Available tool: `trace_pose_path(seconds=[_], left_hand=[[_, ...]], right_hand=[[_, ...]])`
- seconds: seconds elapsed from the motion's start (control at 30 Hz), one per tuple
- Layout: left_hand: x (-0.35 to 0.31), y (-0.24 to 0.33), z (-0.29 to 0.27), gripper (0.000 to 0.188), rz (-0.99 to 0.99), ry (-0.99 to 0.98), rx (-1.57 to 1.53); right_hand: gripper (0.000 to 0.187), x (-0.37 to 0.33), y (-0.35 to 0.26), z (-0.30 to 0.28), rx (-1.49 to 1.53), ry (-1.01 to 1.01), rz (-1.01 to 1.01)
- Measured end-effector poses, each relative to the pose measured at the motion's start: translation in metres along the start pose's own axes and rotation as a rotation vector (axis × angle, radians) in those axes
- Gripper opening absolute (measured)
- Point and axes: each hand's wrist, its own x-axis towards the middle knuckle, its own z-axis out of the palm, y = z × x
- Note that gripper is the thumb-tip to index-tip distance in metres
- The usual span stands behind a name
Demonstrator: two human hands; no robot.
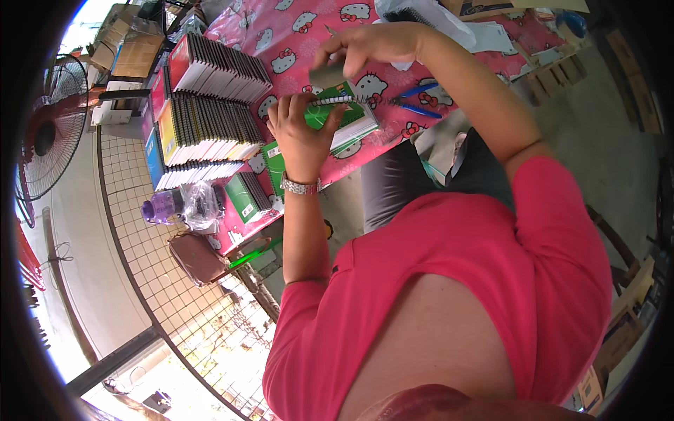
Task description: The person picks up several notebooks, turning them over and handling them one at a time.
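My left hand [302, 130], with a metal watch on its wrist, grips the spine edge of a green notebook [319, 118]. A dark spiral coil [375, 101] runs along that edge and sticks out past it to the right. My right hand [375, 50] is raised above the notebook, fingers bent and closed on a dark grey-green flat piece [327, 74]; I cannot tell whether it belongs to the notebook. Blue-handled pliers [421, 100] lie at the coil's right end. White-edged notebooks [359, 133] lie beneath the green one.
Stacked spiral notebooks [210, 126] stand at the left of the pink patterned tablecloth [284, 59]. Closer in is a small green notebook stack [247, 196]. A purple bottle [160, 208], plastic bag [201, 207], brown pouch [196, 258] and fan [49, 137] are further left.
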Motion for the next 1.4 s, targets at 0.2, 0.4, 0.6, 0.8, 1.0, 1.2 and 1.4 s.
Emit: trace_pose_path(seconds=[0.2,0.4,0.6,0.8,1.0,1.2,1.4], left_hand=[[-0.002,-0.018,-0.017,0.038,-0.023,-0.005,-0.071],[-0.003,-0.026,-0.022,0.035,-0.154,-0.138,-0.198],[0.0,-0.026,-0.021,0.032,-0.192,-0.11,-0.369],[0.0,-0.029,-0.023,0.031,-0.2,-0.14,-0.382],[-0.002,-0.036,-0.022,0.028,-0.228,-0.149,-0.423],[-0.008,-0.034,-0.008,0.009,-0.51,0.093,-0.854],[-0.036,-0.041,-0.002,0.018,-0.548,0.114,-0.749]], right_hand=[[0.049,0.016,0.001,-0.003,-0.07,-0.012,0.049],[0.049,0.027,0.001,0.002,0.046,-0.072,-0.018],[0.054,0.032,-0.001,0.002,-0.239,-0.033,0.018],[0.048,0.033,-0.003,0.009,-0.081,-0.088,-0.021],[0.044,0.041,0.018,-0.01,-0.836,0.219,0.104],[0.052,-0.001,0.151,-0.064,-1.191,0.406,0.306],[0.048,-0.105,0.182,0.031,-1.614,0.688,0.074]])
